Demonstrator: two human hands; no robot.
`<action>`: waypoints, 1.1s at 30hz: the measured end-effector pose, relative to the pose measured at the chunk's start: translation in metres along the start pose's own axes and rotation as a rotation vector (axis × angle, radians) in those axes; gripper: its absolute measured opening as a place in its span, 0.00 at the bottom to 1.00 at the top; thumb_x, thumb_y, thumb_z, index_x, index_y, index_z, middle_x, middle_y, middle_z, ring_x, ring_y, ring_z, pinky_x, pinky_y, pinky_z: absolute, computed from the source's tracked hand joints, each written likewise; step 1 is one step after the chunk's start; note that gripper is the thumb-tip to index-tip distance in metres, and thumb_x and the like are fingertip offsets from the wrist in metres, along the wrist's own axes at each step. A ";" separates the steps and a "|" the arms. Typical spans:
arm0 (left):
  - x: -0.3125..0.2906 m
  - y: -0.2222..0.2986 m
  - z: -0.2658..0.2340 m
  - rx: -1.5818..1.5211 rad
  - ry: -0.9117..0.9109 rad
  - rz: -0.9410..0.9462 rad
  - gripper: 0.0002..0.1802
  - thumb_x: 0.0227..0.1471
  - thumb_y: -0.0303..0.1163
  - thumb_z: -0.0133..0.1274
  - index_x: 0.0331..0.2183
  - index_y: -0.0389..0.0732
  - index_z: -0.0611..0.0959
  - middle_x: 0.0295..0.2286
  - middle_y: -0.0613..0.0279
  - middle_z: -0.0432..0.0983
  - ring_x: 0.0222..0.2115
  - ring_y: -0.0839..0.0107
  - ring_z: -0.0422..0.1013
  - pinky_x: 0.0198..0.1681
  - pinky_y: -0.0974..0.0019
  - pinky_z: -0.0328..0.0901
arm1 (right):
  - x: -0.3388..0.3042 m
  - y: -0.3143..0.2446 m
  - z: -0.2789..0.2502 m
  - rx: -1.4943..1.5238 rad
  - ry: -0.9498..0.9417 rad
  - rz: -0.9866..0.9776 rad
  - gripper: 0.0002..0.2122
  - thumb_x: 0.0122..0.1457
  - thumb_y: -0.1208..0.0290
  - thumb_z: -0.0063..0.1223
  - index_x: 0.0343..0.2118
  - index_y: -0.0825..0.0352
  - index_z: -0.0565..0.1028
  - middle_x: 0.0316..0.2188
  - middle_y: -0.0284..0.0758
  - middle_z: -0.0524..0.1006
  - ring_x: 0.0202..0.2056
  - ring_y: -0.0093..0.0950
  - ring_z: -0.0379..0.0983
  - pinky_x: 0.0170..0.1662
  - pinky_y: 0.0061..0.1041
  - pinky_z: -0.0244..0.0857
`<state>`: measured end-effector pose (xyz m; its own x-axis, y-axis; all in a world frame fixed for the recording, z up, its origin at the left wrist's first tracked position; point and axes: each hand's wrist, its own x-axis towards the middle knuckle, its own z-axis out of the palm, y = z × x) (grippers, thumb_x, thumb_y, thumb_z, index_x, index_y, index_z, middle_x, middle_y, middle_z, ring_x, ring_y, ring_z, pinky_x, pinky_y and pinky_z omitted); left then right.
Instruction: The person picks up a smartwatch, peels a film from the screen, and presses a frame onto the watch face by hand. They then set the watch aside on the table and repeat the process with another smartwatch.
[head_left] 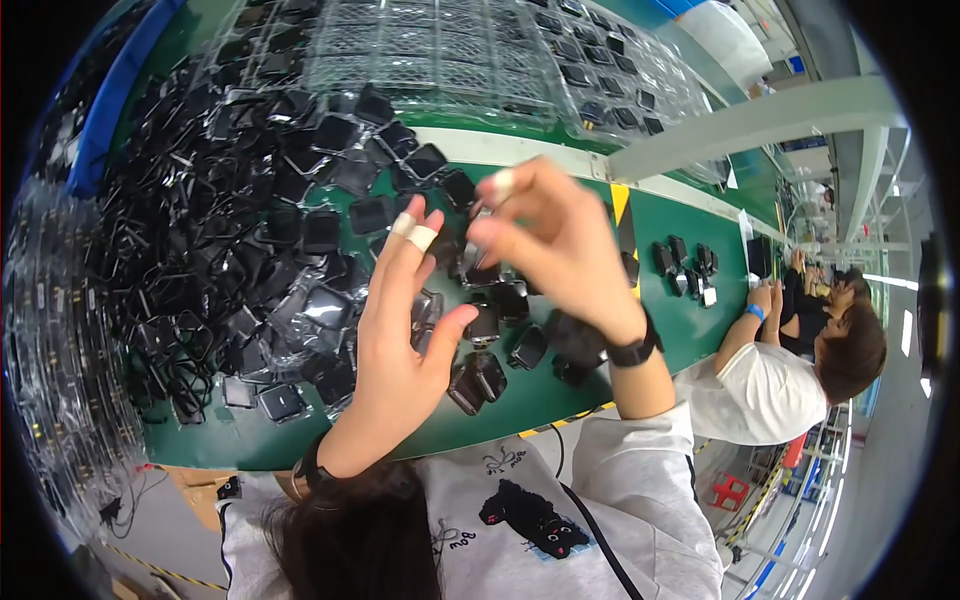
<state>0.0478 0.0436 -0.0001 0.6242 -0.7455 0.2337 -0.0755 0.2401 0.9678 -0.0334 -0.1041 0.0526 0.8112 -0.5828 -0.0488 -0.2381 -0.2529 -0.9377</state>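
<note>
My left hand (395,335) reaches over the heap with fingers stretched and thumb held apart; light tape wraps two fingertips. Nothing shows in its grasp. To its right, my right hand (565,255) is bent, thumb and fingertips close together around something small, blurred and dark that I cannot make out. One of its fingertips is taped too. Under and between the hands lie black square pieces with rounded corners, including one piece (482,322) below the right fingers and a pair of upright pieces (478,382) nearer me. Part of this group is hidden by the right wrist.
A large heap of black square pieces (320,230) covers the green table (240,440) at left. Clear plastic trays (420,60) lie at the back; more trays (50,350) are stacked at left. A white post (760,120) rises at right. Farther right sits a co-worker (770,390).
</note>
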 end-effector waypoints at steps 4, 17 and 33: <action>0.004 0.006 -0.027 -0.081 0.113 0.087 0.24 0.53 0.18 0.44 0.53 0.30 0.65 0.51 0.46 0.64 0.49 0.59 0.66 0.48 0.63 0.67 | 0.009 -0.024 0.036 0.204 -0.159 0.032 0.08 0.51 0.78 0.56 0.34 0.71 0.72 0.32 0.35 0.75 0.30 0.22 0.73 0.29 0.22 0.69; 0.018 0.026 -0.126 -0.243 0.512 -0.028 0.22 0.56 0.23 0.46 0.51 0.27 0.65 0.44 0.47 0.70 0.45 0.59 0.69 0.50 0.60 0.67 | 0.083 -0.002 0.122 -0.554 -0.219 -0.679 0.08 0.48 0.77 0.58 0.32 0.70 0.74 0.29 0.37 0.70 0.27 0.30 0.70 0.33 0.25 0.66; 0.006 0.032 -0.104 -0.538 0.095 -0.458 0.23 0.47 0.15 0.53 0.48 0.29 0.70 0.40 0.57 0.74 0.37 0.76 0.72 0.42 0.73 0.68 | 0.034 -0.039 0.092 -0.331 -0.219 -0.403 0.13 0.51 0.81 0.57 0.40 0.71 0.70 0.38 0.34 0.69 0.30 0.20 0.71 0.33 0.17 0.66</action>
<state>0.1303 0.1117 0.0221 0.5682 -0.7934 -0.2184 0.5895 0.2072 0.7807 0.0532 -0.0428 0.0561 0.9561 -0.2249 0.1879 -0.0125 -0.6718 -0.7406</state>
